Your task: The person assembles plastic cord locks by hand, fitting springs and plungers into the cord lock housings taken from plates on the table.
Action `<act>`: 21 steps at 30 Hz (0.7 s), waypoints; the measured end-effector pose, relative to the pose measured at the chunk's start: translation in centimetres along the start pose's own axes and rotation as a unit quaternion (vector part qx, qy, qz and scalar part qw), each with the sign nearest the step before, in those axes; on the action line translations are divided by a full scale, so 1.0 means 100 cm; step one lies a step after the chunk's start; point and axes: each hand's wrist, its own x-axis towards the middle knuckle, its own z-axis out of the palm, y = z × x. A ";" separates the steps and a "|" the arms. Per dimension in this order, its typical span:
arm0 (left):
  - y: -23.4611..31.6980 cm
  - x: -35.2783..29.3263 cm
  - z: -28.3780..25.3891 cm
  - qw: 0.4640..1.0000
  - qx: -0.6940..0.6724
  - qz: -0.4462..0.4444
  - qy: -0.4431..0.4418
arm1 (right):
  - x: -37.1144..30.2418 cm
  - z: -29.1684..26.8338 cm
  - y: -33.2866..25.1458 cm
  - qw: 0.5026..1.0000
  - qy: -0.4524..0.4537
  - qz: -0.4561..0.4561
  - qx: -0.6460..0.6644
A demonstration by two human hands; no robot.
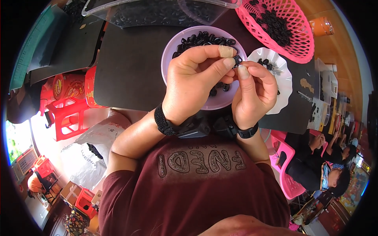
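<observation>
My left hand (191, 80), with pale tape round its index finger, pinches a small black oval plastic piece (238, 59) between thumb and index fingertip. My right hand (254, 94) closes in from the other side, thumb and fingers together at the lower edge of that piece; whether it grips a second part is hidden. Both hands are over a lilac bowl (164, 59) of similar black pieces (202, 38). Just right of my right hand lies a white scalloped dish (284, 84) with a few black pieces and thin slivers in it.
A clear plastic bin (157, 15) of black pieces stands at the table's far side. The pink lattice basket (305, 47) at far right holds more. An orange container (321, 26) stands beyond it. Red stools (67, 114) and white sacks (84, 157) are left; people sit at right.
</observation>
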 end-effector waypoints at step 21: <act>-0.008 -0.003 0.008 0.999 -0.011 0.019 0.023 | -0.001 -0.001 0.001 0.999 0.027 0.007 0.041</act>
